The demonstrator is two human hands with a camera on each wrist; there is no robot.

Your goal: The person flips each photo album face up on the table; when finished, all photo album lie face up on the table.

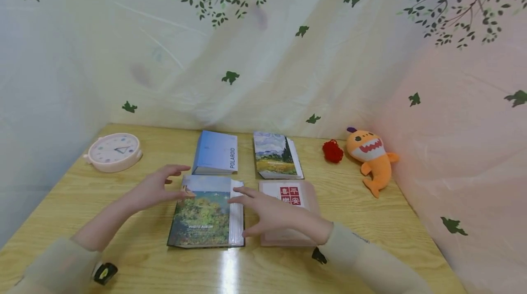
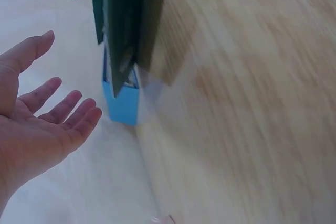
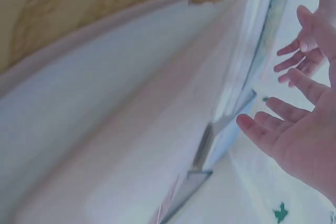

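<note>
Near opposite edges of a rectangular green-and-blue photo album (image 1: 201, 216), the left hand (image 1: 157, 188) and right hand (image 1: 269, 211) are hovering, fingers apart

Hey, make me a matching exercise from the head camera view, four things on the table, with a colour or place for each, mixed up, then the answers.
Things:
1. Clock
2. Yarn-like bundle
3. Photo album
4. Plush shark

Colour or place:
A. Between the left hand and the right hand
B. Mostly orange
C. Pale pink
D. Red

Pairs: 1-C, 2-D, 3-A, 4-B
</note>
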